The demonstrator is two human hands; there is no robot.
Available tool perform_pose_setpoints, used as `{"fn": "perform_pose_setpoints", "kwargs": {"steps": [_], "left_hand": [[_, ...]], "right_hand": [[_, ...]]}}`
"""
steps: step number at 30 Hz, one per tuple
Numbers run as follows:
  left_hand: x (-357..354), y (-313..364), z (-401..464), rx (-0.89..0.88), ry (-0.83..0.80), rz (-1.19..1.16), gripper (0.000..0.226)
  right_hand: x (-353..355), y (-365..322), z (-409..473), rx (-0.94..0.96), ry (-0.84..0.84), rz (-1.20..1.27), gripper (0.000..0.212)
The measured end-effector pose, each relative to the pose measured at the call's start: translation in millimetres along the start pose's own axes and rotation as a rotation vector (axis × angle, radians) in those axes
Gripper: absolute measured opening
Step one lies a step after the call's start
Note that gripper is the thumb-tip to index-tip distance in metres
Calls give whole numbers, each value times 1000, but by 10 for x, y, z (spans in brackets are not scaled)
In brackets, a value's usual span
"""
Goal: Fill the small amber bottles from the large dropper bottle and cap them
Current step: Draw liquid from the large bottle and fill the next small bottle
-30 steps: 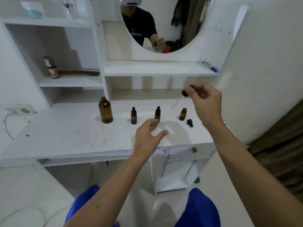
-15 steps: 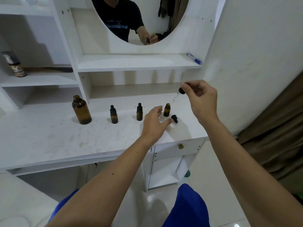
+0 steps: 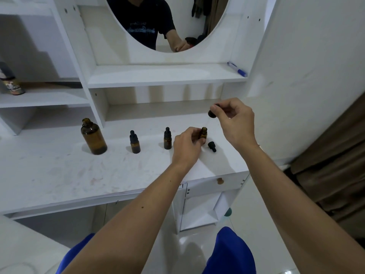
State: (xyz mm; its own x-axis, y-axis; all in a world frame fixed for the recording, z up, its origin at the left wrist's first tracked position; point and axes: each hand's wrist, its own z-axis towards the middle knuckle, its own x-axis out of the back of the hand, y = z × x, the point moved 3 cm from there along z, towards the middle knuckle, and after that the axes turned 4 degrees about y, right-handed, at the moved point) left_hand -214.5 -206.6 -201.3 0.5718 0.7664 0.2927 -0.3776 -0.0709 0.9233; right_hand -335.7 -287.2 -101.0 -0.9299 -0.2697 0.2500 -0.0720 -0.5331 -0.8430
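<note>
The large amber bottle (image 3: 93, 137) stands uncapped at the left of the white desk (image 3: 59, 175). Two small amber bottles (image 3: 134, 142) (image 3: 167, 138) with black dropper caps stand to its right. A third small bottle (image 3: 203, 133) is uncapped, and my left hand (image 3: 187, 144) grips its lower part on the desk. My right hand (image 3: 233, 120) holds the large dropper (image 3: 212, 113) by its black bulb, just above and right of that open bottle; its thin glass tube is barely visible. A small black dropper cap (image 3: 212, 146) lies on the desk beside the open bottle.
The desk's right edge sits close to the open bottle, with a wall to the right. A shelf above holds a blue pen (image 3: 237, 69). A round mirror (image 3: 164, 22) hangs over it. A patterned can (image 3: 10, 82) stands on the left shelf.
My left hand has moved forward and taken hold of the uncapped small bottle. My right hand has kept the dropper above that bottle. The view has shifted right and closer.
</note>
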Motion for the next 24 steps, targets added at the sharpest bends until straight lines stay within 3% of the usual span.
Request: {"fn": "perform_pose_setpoints", "kwargs": {"steps": [6,12,19,24], "left_hand": [[-19,40,3,-27,9,22,24],[48,95,122,-44,25,-20,24],[47,46,134,-45,21,27,28],[56,-53,73,19,-21,33,50]], "right_hand": [[-7,-15,15,28,26,-66,23],[-93,-105,84,43,-4,-92,5],[-92,-138,73,105,-17,-85,9],[-46,-248,85,138,23,-34,12]]}}
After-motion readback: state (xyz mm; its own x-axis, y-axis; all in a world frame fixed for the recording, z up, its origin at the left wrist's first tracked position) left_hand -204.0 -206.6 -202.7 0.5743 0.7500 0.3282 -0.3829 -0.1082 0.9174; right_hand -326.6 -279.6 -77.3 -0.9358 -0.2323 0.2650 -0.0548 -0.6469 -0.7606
